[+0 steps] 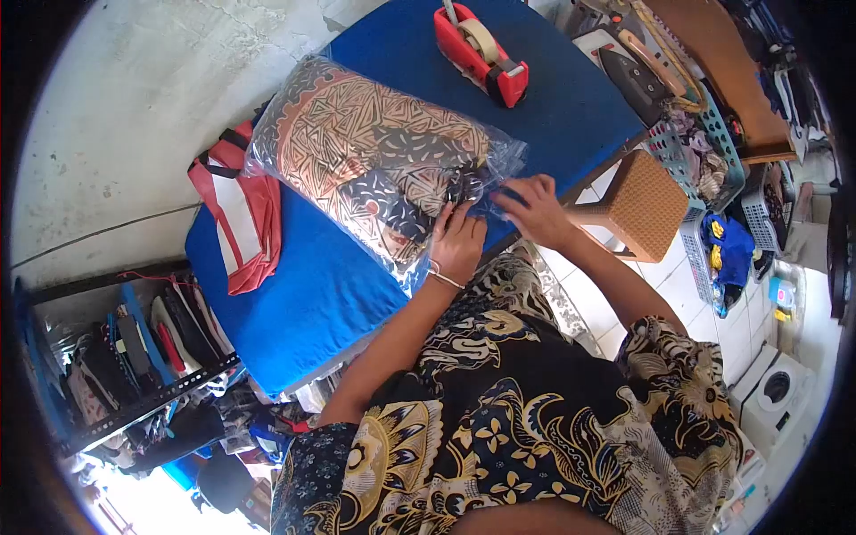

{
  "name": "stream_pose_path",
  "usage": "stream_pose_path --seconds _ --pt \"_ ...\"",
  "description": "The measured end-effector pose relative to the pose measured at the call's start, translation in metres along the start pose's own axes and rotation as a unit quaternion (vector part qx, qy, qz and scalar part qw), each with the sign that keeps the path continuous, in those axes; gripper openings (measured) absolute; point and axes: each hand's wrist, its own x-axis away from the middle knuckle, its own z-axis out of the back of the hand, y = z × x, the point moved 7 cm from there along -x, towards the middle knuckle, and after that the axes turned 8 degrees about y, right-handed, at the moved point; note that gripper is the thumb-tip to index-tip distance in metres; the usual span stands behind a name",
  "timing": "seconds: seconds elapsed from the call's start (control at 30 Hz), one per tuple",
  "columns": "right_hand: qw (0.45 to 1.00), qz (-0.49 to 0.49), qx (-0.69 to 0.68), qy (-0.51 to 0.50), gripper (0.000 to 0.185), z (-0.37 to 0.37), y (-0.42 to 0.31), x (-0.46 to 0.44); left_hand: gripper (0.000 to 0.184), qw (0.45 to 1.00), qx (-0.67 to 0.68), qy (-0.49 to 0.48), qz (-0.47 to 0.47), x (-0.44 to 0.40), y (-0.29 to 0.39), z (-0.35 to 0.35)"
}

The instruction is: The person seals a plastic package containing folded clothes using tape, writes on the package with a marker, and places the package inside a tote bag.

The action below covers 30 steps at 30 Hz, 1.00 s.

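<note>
A clear plastic bag (406, 254) wraps a folded batik cloth (357, 147) with brown, black and cream patterns, lying on the blue-covered table (294, 303). My left hand (457, 241) lies on the near side of the bag, its fingers stretched out over the plastic. My right hand (533, 209) has its fingers curled together at the bag's loose, crumpled end, pinching the plastic. Both hands are close together at the table's near edge.
A red tape dispenser (483, 53) stands at the table's far end. A red and white bag (241, 214) lies by the wall. A brown woven stool (637, 209), laundry baskets (713, 147) and an iron (631, 78) are to the right. Clothes fill a rack (134, 348) at left.
</note>
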Motion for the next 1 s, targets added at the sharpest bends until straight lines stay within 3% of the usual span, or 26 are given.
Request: stream_pose_path --seconds 0.03,0.13,0.2,0.23,0.27,0.33,0.37,0.43,0.5,0.53,0.6,0.73,0.9,0.93,1.0 --pt "0.999 0.043 -0.012 -0.008 0.03 -0.008 -0.007 0.002 0.012 1.0 0.004 -0.002 0.003 0.0 0.0 0.0" --pt "0.998 0.049 -0.035 0.031 0.022 -0.005 -0.006 0.0 0.016 0.998 -0.012 -0.068 0.008 0.0 0.006 -0.002" --pt "0.997 0.056 -0.038 0.036 0.02 -0.003 -0.006 0.001 0.01 0.988 -0.103 -0.104 -0.053 0.002 0.032 0.009" --pt "0.996 0.061 -0.041 0.055 0.017 -0.001 -0.007 0.003 0.011 0.992 -0.023 -0.104 -0.072 0.004 0.047 0.023" --pt "0.994 0.067 -0.044 0.074 0.015 0.001 -0.007 0.004 0.011 0.992 -0.025 -0.103 -0.073 0.006 0.052 0.035" --pt "0.993 0.071 -0.032 0.086 0.015 0.001 -0.008 0.002 0.014 0.961 0.155 -0.034 -0.226 0.003 0.074 0.083" --pt "0.992 0.075 -0.02 0.096 0.014 0.002 -0.01 0.002 0.019 0.969 0.16 0.014 -0.187 -0.007 0.057 0.097" --pt "0.994 0.069 -0.017 0.086 0.014 0.003 -0.015 -0.002 0.037 0.997 0.021 -0.074 0.019 -0.038 0.002 0.089" --pt "0.995 0.068 -0.014 0.076 0.013 0.003 -0.018 -0.006 0.069 0.987 -0.025 0.075 0.137 -0.051 -0.037 0.099" --pt "0.995 0.068 -0.015 0.073 0.015 0.003 -0.019 -0.007 0.069 0.987 -0.025 0.077 0.137 -0.052 -0.039 0.093" --pt "0.995 0.065 -0.016 0.068 0.017 0.003 -0.017 -0.007 0.095 0.974 -0.014 0.002 0.227 -0.047 -0.051 0.072" --pt "0.986 0.132 0.006 0.102 0.018 0.0 -0.024 -0.002 0.102 0.969 -0.066 -0.027 0.236 -0.048 -0.051 0.06" --pt "0.974 0.198 -0.002 0.11 0.018 0.0 -0.035 -0.025 0.103 0.967 -0.19 -0.023 0.167 -0.042 -0.052 0.044" --pt "0.97 0.213 -0.014 0.117 0.019 -0.002 -0.035 -0.033 0.091 0.963 -0.222 -0.022 0.153 -0.04 -0.053 0.042" --pt "0.965 0.231 -0.026 0.124 0.021 -0.006 -0.036 -0.049 0.085 0.961 -0.235 0.002 0.144 -0.038 -0.054 0.039"
